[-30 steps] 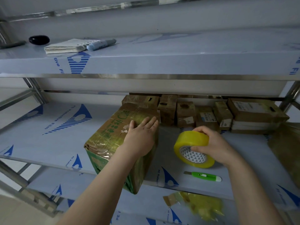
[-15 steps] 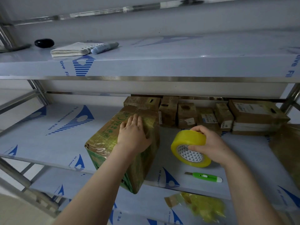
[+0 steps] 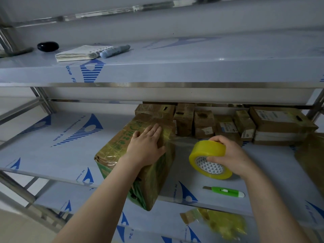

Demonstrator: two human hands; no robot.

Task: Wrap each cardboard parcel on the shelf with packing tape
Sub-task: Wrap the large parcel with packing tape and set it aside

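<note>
In the head view, the left grip [image 3: 146, 146] has slid back from the far corner and lies flat, fingers straight, on the cardboard parcel [image 3: 114, 148] beneath it on the shelf [image 3: 52, 146]. The right grip [image 3: 226, 155] stays clamped on the tape roll [image 3: 205, 149] just right of the parcel. Clear tape is stretched between them, so this wrap seems mid-pass and uncut.
</note>
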